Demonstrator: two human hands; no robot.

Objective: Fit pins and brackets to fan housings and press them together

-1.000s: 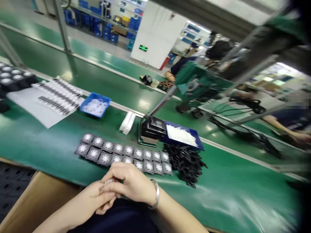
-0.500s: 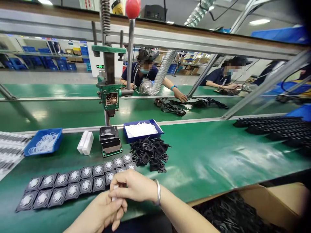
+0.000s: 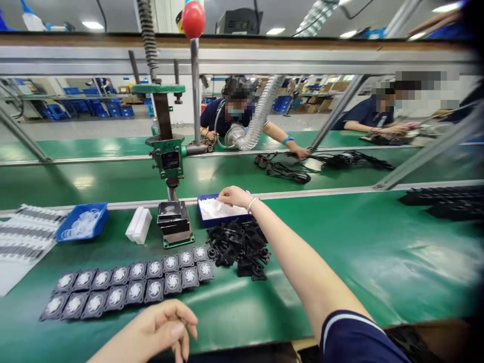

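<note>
**Blue and white: right hand (image 3: 234, 195) in the shallow blue plastic tray (image 3: 223, 220)**

The tray sits on the green bench mat (image 3: 340, 252), just right of the green hand press (image 3: 170, 159). The right hand's fingers curl down onto the small white parts (image 3: 212, 209) inside; whether they pinch one, I cannot tell. Just in front lies a heap of black plastic pieces (image 3: 238, 247). Left of it run two rows of black square parts with white swirl centres (image 3: 132, 282). The left hand (image 3: 162, 327) hovers at the near edge, fingers loose, holding nothing.

Silver bangle (image 3: 252, 202) by the right hand (image 3: 231, 195); navy short sleeve (image 3: 355, 335) with a white-striped hem.
</note>
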